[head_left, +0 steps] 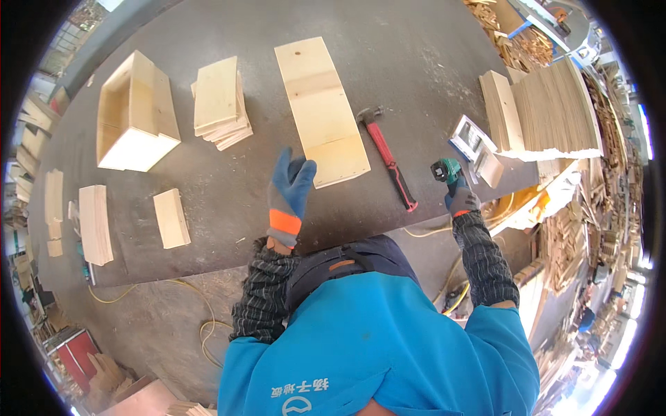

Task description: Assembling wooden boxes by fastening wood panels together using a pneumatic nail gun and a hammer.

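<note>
My left hand (288,186), in a blue and grey glove with an orange cuff, hovers with its fingers apart beside the near end of a long pale wooden piece (322,104). That piece lies on the dark table and has a seam across its near part. In my right hand (463,200), also gloved, is a green and black power tool (445,170), probably a nail gun; the fingers wrap its handle. A claw hammer (388,163) with a red and black handle lies between the wooden piece and the tool.
Left on the table (229,173) stand an open wooden box (154,104), a stack of thin boards (217,97) and smaller wood stacks (96,223). At right are a large board stack (555,107) and an opened small carton (473,139). A yellow hose (206,326) trails over the floor.
</note>
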